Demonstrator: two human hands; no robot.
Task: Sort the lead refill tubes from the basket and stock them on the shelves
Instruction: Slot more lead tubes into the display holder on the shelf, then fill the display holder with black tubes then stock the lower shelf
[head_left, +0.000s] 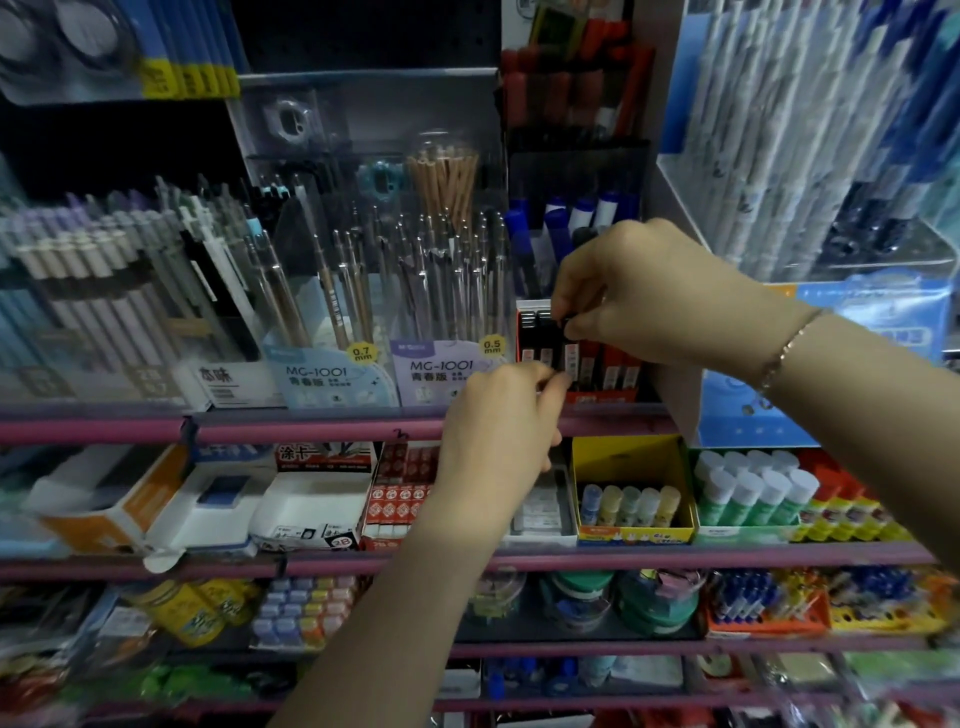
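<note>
A red display box (602, 396) of lead refill tubes stands on the upper pink-edged shelf, with several black and red tubes upright in it. My right hand (649, 296) pinches the black cap of one lead refill tube (570, 356) at the box's front left. My left hand (498, 431) is just below, its thumb and fingertips closed on the lower end of the same tube. The basket is out of view.
Clear tubs of mechanical pencils marked 0.7 mm (332, 374) and 0.5 mm (447, 374) stand left of the box. Blue markers (571, 218) stand behind it. The shelf below holds a yellow glue-stick box (631, 493), green-capped glue sticks (753, 493) and eraser boxes (311, 499).
</note>
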